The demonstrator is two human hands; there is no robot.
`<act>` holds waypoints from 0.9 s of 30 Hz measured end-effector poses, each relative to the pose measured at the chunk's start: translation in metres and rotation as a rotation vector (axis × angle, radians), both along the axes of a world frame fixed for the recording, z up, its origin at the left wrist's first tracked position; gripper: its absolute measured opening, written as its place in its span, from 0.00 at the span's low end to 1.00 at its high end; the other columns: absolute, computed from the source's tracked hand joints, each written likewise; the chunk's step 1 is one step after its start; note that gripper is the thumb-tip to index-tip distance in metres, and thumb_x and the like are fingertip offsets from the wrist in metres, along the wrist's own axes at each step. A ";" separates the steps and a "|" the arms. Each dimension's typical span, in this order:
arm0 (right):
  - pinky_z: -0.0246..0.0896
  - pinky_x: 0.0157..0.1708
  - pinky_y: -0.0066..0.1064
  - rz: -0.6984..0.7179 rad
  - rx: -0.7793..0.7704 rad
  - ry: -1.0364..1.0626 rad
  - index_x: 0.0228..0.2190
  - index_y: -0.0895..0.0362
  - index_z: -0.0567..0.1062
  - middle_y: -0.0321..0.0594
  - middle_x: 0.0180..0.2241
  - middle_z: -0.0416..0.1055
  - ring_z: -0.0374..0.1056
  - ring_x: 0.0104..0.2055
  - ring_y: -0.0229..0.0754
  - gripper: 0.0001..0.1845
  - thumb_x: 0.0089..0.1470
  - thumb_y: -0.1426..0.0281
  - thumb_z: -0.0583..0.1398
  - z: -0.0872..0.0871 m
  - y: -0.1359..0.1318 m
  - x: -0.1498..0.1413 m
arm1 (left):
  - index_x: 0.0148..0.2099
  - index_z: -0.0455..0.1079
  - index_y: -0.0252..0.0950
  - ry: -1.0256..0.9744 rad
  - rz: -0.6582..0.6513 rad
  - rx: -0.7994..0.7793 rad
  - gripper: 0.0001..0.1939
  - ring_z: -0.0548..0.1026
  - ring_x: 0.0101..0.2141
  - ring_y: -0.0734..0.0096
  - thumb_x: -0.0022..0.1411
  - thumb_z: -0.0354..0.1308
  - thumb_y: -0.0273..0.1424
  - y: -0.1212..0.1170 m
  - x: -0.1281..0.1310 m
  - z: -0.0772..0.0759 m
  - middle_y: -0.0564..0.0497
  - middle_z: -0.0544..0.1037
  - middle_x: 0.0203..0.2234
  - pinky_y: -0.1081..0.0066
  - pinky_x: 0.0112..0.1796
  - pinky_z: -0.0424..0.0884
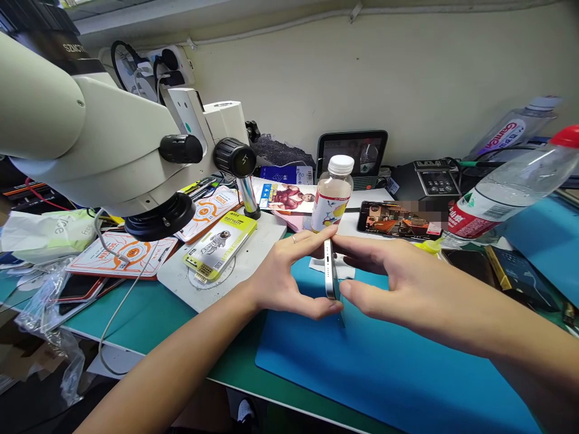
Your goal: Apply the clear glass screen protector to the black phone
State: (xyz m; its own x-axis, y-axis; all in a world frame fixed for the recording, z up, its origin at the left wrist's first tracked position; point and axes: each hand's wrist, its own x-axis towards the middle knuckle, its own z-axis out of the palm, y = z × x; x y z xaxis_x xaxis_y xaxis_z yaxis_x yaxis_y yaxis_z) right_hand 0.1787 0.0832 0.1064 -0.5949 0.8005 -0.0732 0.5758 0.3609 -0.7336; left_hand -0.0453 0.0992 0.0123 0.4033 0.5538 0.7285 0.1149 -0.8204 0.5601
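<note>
A silver smartphone stands on its edge over the blue work mat, seen edge-on. My left hand pinches it from the left, thumb low and fingers at the top; a ring shows on one finger. My right hand grips it from the right in the same way, thumb near the phone's lower end. Both hands are closed on the phone.
A white stereo microscope overhangs the left side, above its white base plate with a yellow package. Behind the hands stand a small drink bottle, a lit phone, a tablet and a lying water bottle.
</note>
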 end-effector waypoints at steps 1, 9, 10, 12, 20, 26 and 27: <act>0.79 0.52 0.40 0.003 -0.003 0.006 0.53 0.53 0.82 0.38 0.44 0.84 0.81 0.48 0.51 0.21 0.59 0.67 0.62 0.000 0.000 0.000 | 0.77 0.64 0.39 -0.001 -0.001 0.001 0.51 0.81 0.44 0.55 0.55 0.76 0.44 0.000 0.000 0.000 0.44 0.83 0.46 0.61 0.45 0.79; 0.78 0.53 0.40 0.011 0.015 0.013 0.52 0.53 0.82 0.39 0.43 0.84 0.80 0.49 0.52 0.19 0.59 0.67 0.62 -0.002 0.000 0.003 | 0.77 0.63 0.38 0.011 0.003 0.008 0.50 0.81 0.42 0.57 0.56 0.75 0.44 0.000 0.000 0.000 0.45 0.83 0.43 0.62 0.43 0.79; 0.78 0.53 0.40 0.008 0.014 0.014 0.52 0.53 0.81 0.39 0.44 0.84 0.80 0.49 0.52 0.19 0.59 0.67 0.62 -0.002 0.000 0.003 | 0.77 0.64 0.38 0.006 0.004 0.006 0.50 0.81 0.41 0.57 0.56 0.75 0.44 0.000 0.000 0.000 0.45 0.83 0.43 0.62 0.43 0.79; 0.78 0.52 0.40 0.005 0.010 0.017 0.51 0.53 0.82 0.39 0.44 0.84 0.80 0.49 0.52 0.19 0.58 0.67 0.62 -0.001 0.000 0.003 | 0.76 0.64 0.38 -0.001 0.006 0.003 0.50 0.81 0.41 0.58 0.56 0.75 0.45 0.000 0.000 0.000 0.46 0.83 0.42 0.63 0.42 0.79; 0.77 0.53 0.38 0.011 0.023 0.013 0.49 0.53 0.82 0.39 0.42 0.84 0.80 0.50 0.51 0.17 0.58 0.68 0.63 0.001 -0.001 0.003 | 0.77 0.62 0.39 0.037 -0.012 -0.007 0.51 0.81 0.42 0.56 0.57 0.75 0.43 0.000 -0.002 0.000 0.44 0.84 0.46 0.62 0.44 0.78; 0.77 0.54 0.38 0.004 0.046 -0.016 0.48 0.53 0.82 0.37 0.41 0.84 0.80 0.49 0.51 0.16 0.58 0.68 0.62 0.007 -0.003 0.001 | 0.77 0.63 0.38 0.044 0.002 -0.007 0.51 0.81 0.41 0.55 0.56 0.74 0.46 0.000 -0.001 0.001 0.45 0.83 0.43 0.61 0.42 0.78; 0.76 0.55 0.39 -0.001 0.052 -0.028 0.48 0.53 0.82 0.37 0.41 0.84 0.80 0.49 0.51 0.16 0.58 0.68 0.62 0.008 -0.004 0.000 | 0.76 0.64 0.38 0.048 0.008 -0.007 0.50 0.81 0.41 0.56 0.56 0.74 0.46 0.000 0.000 0.001 0.45 0.83 0.42 0.62 0.41 0.78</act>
